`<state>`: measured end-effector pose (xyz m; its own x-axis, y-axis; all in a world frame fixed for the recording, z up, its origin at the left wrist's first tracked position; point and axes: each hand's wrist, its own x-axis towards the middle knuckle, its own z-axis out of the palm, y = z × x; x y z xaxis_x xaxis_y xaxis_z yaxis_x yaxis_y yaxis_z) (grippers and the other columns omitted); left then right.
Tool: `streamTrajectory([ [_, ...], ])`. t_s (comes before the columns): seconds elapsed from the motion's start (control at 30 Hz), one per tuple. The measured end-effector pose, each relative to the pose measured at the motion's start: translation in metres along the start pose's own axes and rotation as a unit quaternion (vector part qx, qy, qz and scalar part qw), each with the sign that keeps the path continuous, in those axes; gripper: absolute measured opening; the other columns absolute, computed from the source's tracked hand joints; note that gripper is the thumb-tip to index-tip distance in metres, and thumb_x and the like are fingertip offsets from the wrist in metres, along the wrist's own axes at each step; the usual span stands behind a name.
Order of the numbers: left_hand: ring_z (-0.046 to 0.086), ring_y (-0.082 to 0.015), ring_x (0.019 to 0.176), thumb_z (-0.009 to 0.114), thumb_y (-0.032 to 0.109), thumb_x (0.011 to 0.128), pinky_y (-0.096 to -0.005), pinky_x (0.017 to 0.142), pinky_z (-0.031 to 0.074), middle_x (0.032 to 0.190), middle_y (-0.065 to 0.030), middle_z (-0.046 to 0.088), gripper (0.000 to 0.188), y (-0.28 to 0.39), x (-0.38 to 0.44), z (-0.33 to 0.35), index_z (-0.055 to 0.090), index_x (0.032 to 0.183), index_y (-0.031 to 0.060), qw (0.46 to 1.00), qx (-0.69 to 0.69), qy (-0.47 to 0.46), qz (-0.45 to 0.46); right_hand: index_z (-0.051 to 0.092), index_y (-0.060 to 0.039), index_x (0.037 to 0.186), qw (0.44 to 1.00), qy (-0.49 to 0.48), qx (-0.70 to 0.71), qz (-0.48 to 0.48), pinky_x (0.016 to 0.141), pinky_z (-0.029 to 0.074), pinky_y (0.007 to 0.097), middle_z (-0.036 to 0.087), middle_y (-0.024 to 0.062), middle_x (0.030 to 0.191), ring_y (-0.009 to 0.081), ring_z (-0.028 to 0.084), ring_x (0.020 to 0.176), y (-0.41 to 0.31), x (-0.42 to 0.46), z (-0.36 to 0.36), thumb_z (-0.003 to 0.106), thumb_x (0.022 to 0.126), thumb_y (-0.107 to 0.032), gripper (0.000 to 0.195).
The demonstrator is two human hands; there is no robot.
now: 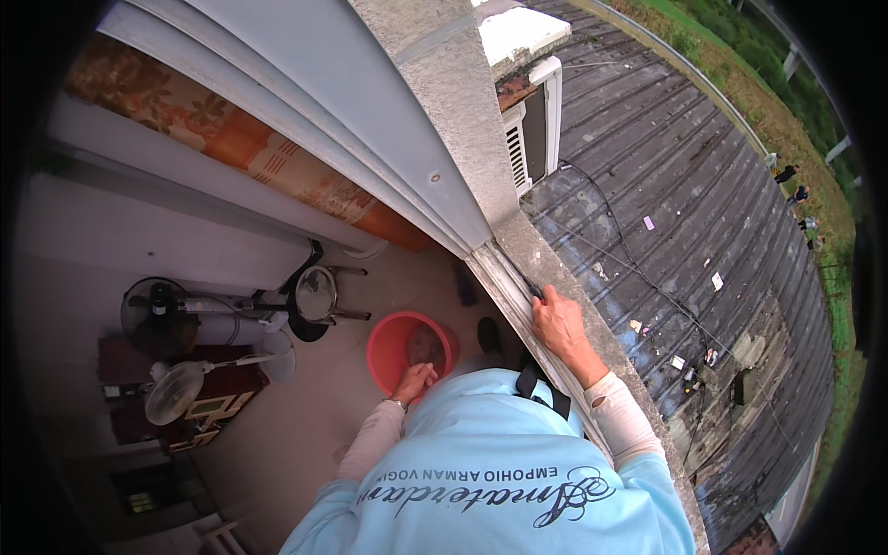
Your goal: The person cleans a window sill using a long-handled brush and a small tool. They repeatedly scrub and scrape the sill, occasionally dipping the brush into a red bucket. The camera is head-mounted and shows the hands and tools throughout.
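Note:
My right hand point(558, 322) rests on the outer side of the window sill. It grips a thin dark tool point(533, 286), whose narrow end lies along the joint beside the sliding window track point(501, 286). The tool's exact kind is not clear. Over the rim of a red plastic bucket point(377, 361) hangs my left hand point(414, 381), its fingers curled. The palm is hidden, so anything inside it cannot be seen. What lies in the bottom of the bucket is dim. Above my right hand, the window frame point(388, 132) meets the track.
Indoors stand a round stool point(316, 293), a pedestal fan point(177, 392) and a patterned orange curtain point(236, 142). Outside, an air conditioner unit point(531, 132) sits beside the wall. A ribbed roof point(694, 173) holds scattered litter and a black cable point(621, 243). Several people point(798, 194) stand far off.

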<state>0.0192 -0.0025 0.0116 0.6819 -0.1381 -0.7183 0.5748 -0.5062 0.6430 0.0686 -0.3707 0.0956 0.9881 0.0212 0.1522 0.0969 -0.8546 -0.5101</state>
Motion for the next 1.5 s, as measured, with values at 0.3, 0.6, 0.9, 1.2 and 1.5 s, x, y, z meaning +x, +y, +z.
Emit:
streamTrajectory([
  [0.3, 0.051, -0.0109, 0.070, 0.045, 0.033, 0.098, -0.0246, 0.068, 0.042, 0.073, -0.0003, 0.056, 0.034, 0.019, 0.000, -0.002, 0.062, 0.086, 0.0062, 1.000, -0.006, -0.027, -0.014, 0.051, -0.0015, 0.072, 0.997, 0.058, 0.003, -0.048, 0.056, 0.048, 0.0444, 0.051, 0.0149, 0.072, 0.0332, 0.058, 0.060, 0.011, -0.007, 0.006, 0.056, 0.088, -0.013, 0.021],
  [0.6, 0.050, -0.0096, 0.068, 0.045, 0.032, 0.098, -0.0238, 0.065, 0.042, 0.071, 0.0005, 0.054, 0.032, 0.015, 0.005, -0.001, 0.061, 0.085, 0.0070, 0.999, -0.015, -0.038, -0.013, 0.056, 0.0005, 0.058, 0.997, 0.030, 0.069, 0.022, 0.054, 0.047, 0.0451, 0.058, 0.0144, 0.080, 0.0347, 0.059, 0.058, 0.009, -0.028, -0.020, 0.055, 0.089, -0.016, 0.035],
  [0.9, 0.049, -0.0093, 0.067, 0.046, 0.035, 0.097, -0.0236, 0.064, 0.041, 0.070, 0.0012, 0.054, 0.033, 0.009, 0.006, -0.001, 0.061, 0.085, 0.0075, 0.999, -0.027, -0.029, -0.004, 0.057, 0.0016, 0.059, 0.996, -0.070, 0.045, -0.025, 0.059, 0.047, 0.0469, 0.059, 0.0163, 0.078, 0.0369, 0.060, 0.064, 0.018, 0.008, -0.020, 0.053, 0.088, -0.018, 0.036],
  [1.2, 0.048, -0.0089, 0.065, 0.046, 0.036, 0.097, -0.0236, 0.062, 0.039, 0.069, 0.0014, 0.053, 0.035, 0.010, 0.003, 0.001, 0.062, 0.085, 0.0070, 0.999, -0.033, -0.020, -0.012, 0.056, 0.0030, 0.058, 0.989, -0.022, 0.145, -0.029, 0.057, 0.044, 0.0459, 0.057, 0.0172, 0.070, 0.0370, 0.057, 0.059, 0.022, 0.010, -0.006, 0.052, 0.090, -0.020, 0.040],
  [1.5, 0.050, -0.0110, 0.072, 0.047, 0.034, 0.097, -0.0250, 0.069, 0.042, 0.073, 0.0001, 0.054, 0.034, 0.014, 0.007, 0.002, 0.062, 0.086, 0.0065, 0.999, -0.024, -0.028, -0.017, 0.060, 0.0048, 0.065, 0.961, -0.080, 0.246, 0.098, 0.066, 0.048, 0.0445, 0.061, 0.0217, 0.074, 0.0393, 0.061, 0.069, 0.024, 0.017, -0.007, 0.055, 0.087, -0.020, 0.033],
])
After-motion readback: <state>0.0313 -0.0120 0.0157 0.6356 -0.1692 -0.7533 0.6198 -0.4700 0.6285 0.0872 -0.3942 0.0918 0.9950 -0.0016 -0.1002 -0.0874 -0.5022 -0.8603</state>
